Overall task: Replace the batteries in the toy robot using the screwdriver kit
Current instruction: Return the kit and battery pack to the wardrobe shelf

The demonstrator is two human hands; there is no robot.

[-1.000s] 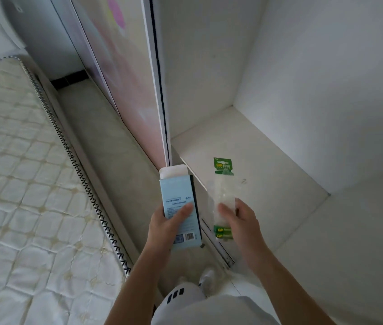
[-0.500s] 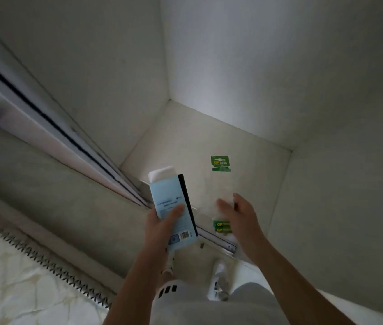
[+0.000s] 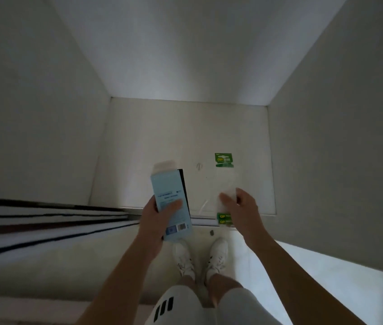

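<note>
two white lace-up sneakers (image 3: pixel 187 256) stand side by side on a pale, smooth floor, below white shorts (image 3: pixel 174 306) with short black stripes. just beyond them the left hand (image 3: pixel 156 221) grips a tall, flat-sided cardboard box (image 3: pixel 170 202), thumb across its light blue printed face and fingers wrapped behind. the box has a black side panel, a barcode near its lower end and a white flap standing open at the top; what is inside cannot be seen. to its right, apart from it, the right hand (image 3: pixel 244 212) pinches a long, thin battery pack (image 3: pixel 224 218) of clear, glossy plastic, fingers curled over its middle. green printed labels show at the near end by the palm, and a green card (image 3: pixel 224 160) closes the far end. whether the pack touches the surface under it cannot be told. striped sliding door tracks (image 3: pixel 45 221) run in from the left. past both hands lies the matte, off-white cupboard floor (image 3: pixel 162 137), rectangular and flat, boxed in by plain white walls (image 3: pixel 185 55) on three sides.
</note>
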